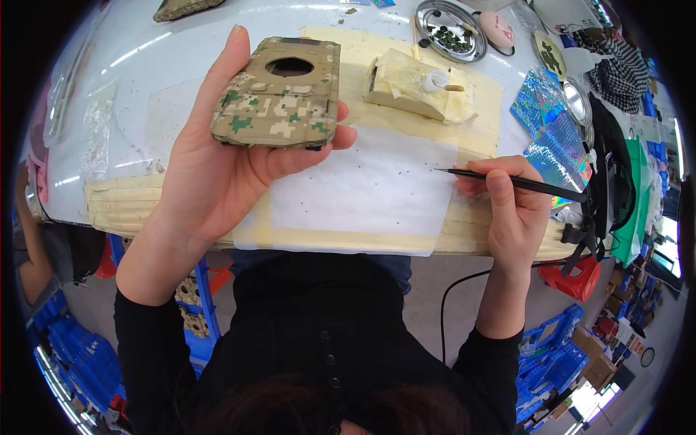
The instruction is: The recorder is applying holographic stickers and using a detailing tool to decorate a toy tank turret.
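Note:
My left hand (217, 170) holds up a flat model hull (279, 94) with a tan, green and brown pixel camouflage pattern and a round hole near its top. It rests on my palm, with the thumb at its right edge. My right hand (511, 210) grips black tweezers (507, 181) like a pen, tips pointing left over a white sheet (362, 192) taped to the table. A pale masked model part (417, 87), taped over, lies beyond the sheet on a cream mat.
A round metal dish (449, 30) with small green pieces stands at the back. Shiny holographic sheets (544, 123) lie to the right, beside dark gear and a checked cloth (616, 69). Another camouflaged piece (185, 9) is at the far left. Blue crates (551, 362) stand on the floor.

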{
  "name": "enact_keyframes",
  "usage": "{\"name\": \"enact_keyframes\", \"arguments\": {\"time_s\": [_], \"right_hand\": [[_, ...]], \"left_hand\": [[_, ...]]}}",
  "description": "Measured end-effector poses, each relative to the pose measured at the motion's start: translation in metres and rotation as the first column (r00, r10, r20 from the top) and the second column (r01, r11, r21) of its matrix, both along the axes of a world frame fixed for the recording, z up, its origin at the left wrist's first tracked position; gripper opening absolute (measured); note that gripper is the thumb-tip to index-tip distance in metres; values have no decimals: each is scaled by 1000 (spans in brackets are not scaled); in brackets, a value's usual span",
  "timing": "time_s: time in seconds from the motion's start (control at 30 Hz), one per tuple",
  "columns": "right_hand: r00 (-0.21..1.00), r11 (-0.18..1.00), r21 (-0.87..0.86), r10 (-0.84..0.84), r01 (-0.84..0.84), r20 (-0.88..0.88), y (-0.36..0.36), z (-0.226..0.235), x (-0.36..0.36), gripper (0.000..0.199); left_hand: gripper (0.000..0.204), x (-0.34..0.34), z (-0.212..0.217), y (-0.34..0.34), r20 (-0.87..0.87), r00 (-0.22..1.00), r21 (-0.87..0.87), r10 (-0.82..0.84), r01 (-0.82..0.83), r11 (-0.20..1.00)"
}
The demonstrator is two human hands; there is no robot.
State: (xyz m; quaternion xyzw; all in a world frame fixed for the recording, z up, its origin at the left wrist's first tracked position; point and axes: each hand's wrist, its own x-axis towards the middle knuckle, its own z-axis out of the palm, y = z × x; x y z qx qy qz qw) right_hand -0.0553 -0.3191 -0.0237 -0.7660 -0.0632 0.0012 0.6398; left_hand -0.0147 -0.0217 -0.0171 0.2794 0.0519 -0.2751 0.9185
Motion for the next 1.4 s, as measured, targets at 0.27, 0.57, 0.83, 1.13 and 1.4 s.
{"name": "enact_keyframes", "arguments": {"time_s": [0.27, 0.57, 0.83, 1.13, 1.4], "right_hand": [[965, 989, 98, 80, -108, 249, 22, 47, 16, 24], [842, 919, -91, 389, -384, 373, 74, 68, 53, 28], [893, 935, 64, 311, -349, 324, 83, 57, 50, 15], [873, 949, -28, 299, -313, 384, 84, 56, 51, 13], [805, 897, -247, 440, -368, 397, 77, 60, 53, 21]], "left_hand": [[67, -2, 7, -4, -45, 999, 70, 3, 0, 998], [72, -3, 19, -10, -57, 997, 253, 43, -27, 967], [73, -5, 20, -12, -38, 999, 282, 10, 1, 959], [72, -5, 21, -12, -29, 999, 282, 30, -21, 959], [72, -5, 23, -13, -43, 998, 293, 45, -30, 956]]}}
